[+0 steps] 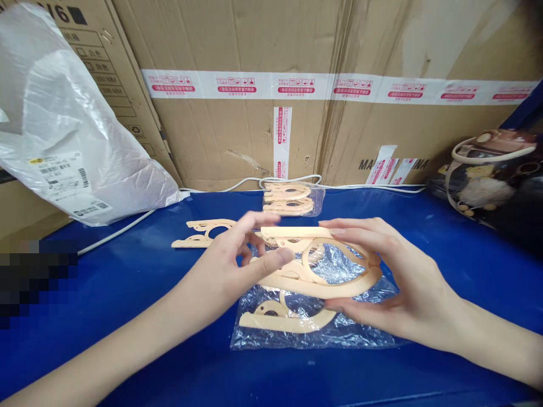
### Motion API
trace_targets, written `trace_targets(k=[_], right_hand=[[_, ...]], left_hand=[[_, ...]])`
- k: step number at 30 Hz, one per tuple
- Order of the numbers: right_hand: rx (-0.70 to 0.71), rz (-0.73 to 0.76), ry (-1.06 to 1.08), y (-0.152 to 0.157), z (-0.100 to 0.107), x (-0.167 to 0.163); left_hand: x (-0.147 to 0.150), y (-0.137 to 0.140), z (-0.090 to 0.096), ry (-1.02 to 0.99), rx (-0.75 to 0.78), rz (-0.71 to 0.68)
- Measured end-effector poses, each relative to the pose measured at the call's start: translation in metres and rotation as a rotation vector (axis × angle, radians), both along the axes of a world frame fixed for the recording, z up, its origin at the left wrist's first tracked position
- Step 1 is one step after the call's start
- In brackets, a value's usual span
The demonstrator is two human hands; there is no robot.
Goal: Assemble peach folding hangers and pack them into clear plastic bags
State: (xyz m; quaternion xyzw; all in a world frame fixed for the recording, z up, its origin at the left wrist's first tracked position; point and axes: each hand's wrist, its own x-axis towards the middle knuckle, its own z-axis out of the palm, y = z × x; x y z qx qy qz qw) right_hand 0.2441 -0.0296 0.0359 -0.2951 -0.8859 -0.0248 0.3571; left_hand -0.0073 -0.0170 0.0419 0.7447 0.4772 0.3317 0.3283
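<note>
My right hand (399, 277) grips a cream plastic folding hanger (326, 291) by its rounded right end, fingers along the top and thumb beneath. The hanger is held folded above a clear plastic bag (365, 333). At the hanger's left end is my left hand (241, 254), open, its thumb in front and its curled fingers apart from the thumb. Whether it touches the hanger I cannot tell. Another cream hanger (292, 323) lies on or in the bag; which, I cannot make out. Partly behind my left hand, a further hanger (193, 243) rests on the blue table (178, 350).
Bagged hangers (291, 204) lie at the back, near a white cable (369, 187). Behind stands a large taped cardboard box (237, 130). A white plastic parcel (76, 124) leans at the left, and a dark bag with a fluffy ornament (483, 192) sits at the right.
</note>
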Motion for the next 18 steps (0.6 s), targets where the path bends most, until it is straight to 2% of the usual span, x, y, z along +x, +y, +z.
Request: trace_targets(k=[2,5,7,13,18], right_hand=[[0.01,-0.011,0.013,0.0,0.0,-0.001],[0.038,-0.014,-0.038,0.001,-0.001,-0.003],[0.059,-0.015,-0.085,0.002,-0.003,-0.005],[0.066,-0.018,-0.132,0.004,-0.007,-0.006],[0.093,0.003,-0.152,0.003,-0.008,-0.007]], left_hand=[[0.001,0.002,0.004,-0.048,-0.241,-0.102],[0.004,0.004,0.004,-0.117,-0.419,-0.265],[0.005,0.004,0.0,-0.145,-0.453,-0.301],[0.006,0.006,-0.006,-0.217,-0.479,-0.271],[0.009,0.002,-0.004,-0.307,-0.515,-0.145]])
